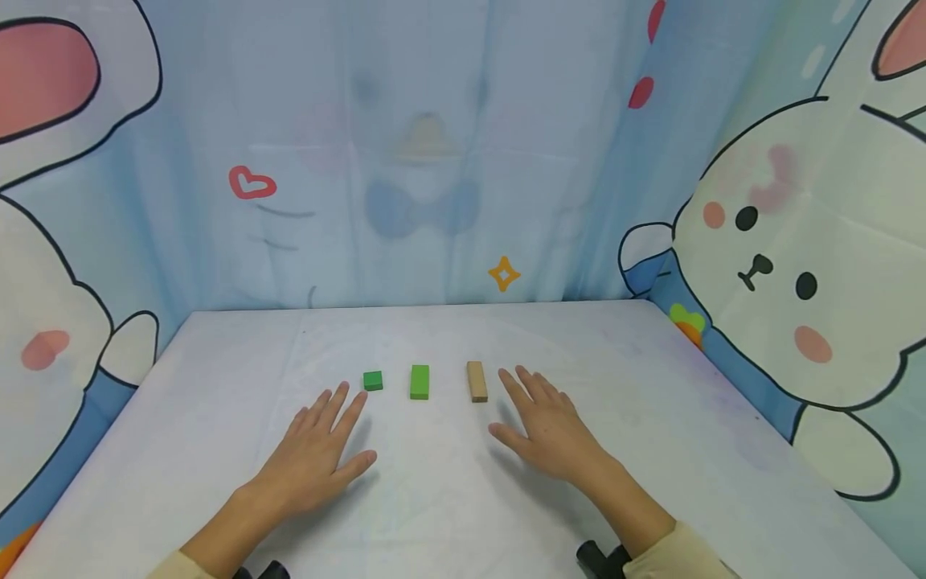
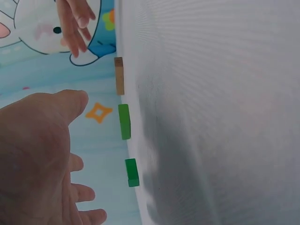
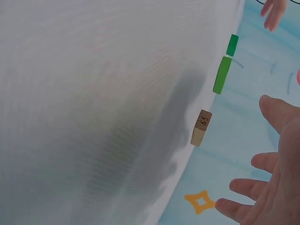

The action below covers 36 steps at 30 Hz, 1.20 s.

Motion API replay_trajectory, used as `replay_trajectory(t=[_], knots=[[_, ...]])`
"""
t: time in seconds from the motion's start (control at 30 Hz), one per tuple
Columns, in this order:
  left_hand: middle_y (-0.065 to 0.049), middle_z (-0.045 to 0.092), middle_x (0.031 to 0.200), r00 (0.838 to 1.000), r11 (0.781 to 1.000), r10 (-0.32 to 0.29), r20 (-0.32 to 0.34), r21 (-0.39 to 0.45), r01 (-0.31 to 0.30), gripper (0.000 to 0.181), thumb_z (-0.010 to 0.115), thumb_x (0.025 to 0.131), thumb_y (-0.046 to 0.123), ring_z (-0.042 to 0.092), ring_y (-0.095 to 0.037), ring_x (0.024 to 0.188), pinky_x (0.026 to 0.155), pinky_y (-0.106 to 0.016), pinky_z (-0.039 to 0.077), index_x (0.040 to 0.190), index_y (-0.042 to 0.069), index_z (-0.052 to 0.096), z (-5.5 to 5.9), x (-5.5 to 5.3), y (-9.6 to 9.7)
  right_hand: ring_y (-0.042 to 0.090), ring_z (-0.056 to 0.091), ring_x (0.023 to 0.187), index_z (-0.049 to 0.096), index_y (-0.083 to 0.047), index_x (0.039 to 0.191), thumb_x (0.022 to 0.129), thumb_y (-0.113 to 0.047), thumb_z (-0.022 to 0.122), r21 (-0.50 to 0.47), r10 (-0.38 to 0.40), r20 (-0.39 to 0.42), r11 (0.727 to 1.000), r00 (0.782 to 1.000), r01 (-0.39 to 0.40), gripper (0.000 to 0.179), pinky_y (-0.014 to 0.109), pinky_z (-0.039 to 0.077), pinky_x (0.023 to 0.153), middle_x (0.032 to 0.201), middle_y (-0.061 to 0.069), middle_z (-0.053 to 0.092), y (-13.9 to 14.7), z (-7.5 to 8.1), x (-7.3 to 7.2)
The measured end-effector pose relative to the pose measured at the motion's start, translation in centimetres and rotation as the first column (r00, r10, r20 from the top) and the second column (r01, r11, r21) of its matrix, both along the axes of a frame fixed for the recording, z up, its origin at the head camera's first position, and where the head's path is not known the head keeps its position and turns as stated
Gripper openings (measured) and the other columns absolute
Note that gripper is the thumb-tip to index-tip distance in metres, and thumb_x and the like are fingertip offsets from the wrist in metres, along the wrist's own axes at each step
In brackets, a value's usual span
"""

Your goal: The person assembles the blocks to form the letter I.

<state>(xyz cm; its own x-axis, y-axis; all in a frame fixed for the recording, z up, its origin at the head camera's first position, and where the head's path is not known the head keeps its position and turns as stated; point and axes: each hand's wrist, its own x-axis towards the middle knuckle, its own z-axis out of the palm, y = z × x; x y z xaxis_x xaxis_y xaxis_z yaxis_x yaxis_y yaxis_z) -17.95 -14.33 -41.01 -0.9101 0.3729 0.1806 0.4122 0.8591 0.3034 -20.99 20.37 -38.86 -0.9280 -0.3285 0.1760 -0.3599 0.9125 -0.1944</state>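
Observation:
Three small blocks stand in a row across the white table. At the left is a short dark green block (image 1: 372,380), in the middle a longer light green block (image 1: 419,382), at the right a plain wooden block (image 1: 477,381). In the right wrist view the wooden block (image 3: 201,127) shows "65" written on one face. My left hand (image 1: 311,458) hovers with spread fingers, its fingertips close to the dark green block. To the right of the wooden block hovers my right hand (image 1: 553,430), fingers straight and apart. Neither hand holds anything.
The white table (image 1: 448,498) runs back to a light blue curtain (image 1: 434,161) printed with cartoon rabbits, a heart and a star. Black device parts (image 1: 604,559) show below the right wrist and at the bottom edge near the left wrist.

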Motion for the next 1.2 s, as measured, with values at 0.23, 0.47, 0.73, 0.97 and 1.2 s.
replay_trajectory(t=[0.23, 0.47, 0.73, 0.97, 1.2], knots=[[-0.020, 0.021, 0.171, 1.000, 1.000, -0.010, 0.004, 0.001, 0.010, 0.079, 0.052, 0.104, 0.054, 0.023, -0.047, 0.156, 0.120, -0.069, 0.023, 0.165, 0.011, 0.027, 0.2, -0.3, 0.3, 0.051, 0.034, 0.150, 0.034, -0.009, 0.162, 0.099, -0.048, 0.065, 0.000, -0.002, -0.002, 1.000, 1.000, 0.002, 0.080, 0.075, 0.032, 0.112, 0.165, 0.023, 0.034, -0.4, 0.1, -0.3], [-0.021, 0.020, 0.171, 1.000, 1.000, -0.010, 0.017, -0.005, 0.010, 0.078, 0.052, 0.105, 0.052, 0.024, -0.048, 0.155, 0.120, -0.070, 0.024, 0.165, 0.011, 0.026, 0.5, -0.7, 0.5, 0.050, 0.031, 0.151, 0.031, -0.010, 0.163, 0.100, -0.047, 0.064, -0.015, -0.014, 0.027, 1.000, 1.000, 0.014, 0.079, 0.075, 0.031, 0.113, 0.166, 0.023, 0.032, -0.7, 0.0, -0.7], [-0.020, 0.022, 0.171, 1.000, 1.000, -0.015, 0.014, 0.001, 0.015, 0.078, 0.052, 0.104, 0.052, 0.026, -0.048, 0.155, 0.120, -0.070, 0.024, 0.164, 0.009, 0.027, 0.5, -1.2, 1.0, 0.050, 0.032, 0.151, 0.032, -0.011, 0.163, 0.100, -0.047, 0.064, -0.026, -0.024, 0.028, 0.999, 0.999, 0.025, 0.079, 0.075, 0.031, 0.113, 0.166, 0.023, 0.033, -0.8, -0.1, -1.1], [-0.020, 0.020, 0.171, 0.999, 1.000, -0.017, 0.040, -0.005, 0.018, 0.078, 0.051, 0.105, 0.052, 0.024, -0.048, 0.155, 0.120, -0.070, 0.023, 0.165, 0.011, 0.024, 0.5, -1.6, 1.5, 0.049, 0.032, 0.151, 0.032, -0.010, 0.163, 0.100, -0.047, 0.064, -0.028, -0.044, 0.049, 0.999, 0.998, 0.046, 0.080, 0.075, 0.031, 0.114, 0.166, 0.024, 0.032, -0.9, -0.1, -1.5], [-0.022, 0.021, 0.171, 0.999, 1.000, -0.024, 0.038, -0.011, 0.025, 0.078, 0.052, 0.105, 0.050, 0.026, -0.049, 0.154, 0.119, -0.070, 0.025, 0.165, 0.010, 0.024, 0.6, -2.2, 1.9, 0.050, 0.033, 0.150, 0.034, -0.007, 0.161, 0.100, -0.046, 0.064, -0.030, -0.041, 0.051, 0.999, 0.998, 0.042, 0.079, 0.071, 0.032, 0.115, 0.165, 0.026, 0.033, -1.1, 0.1, -1.9]])
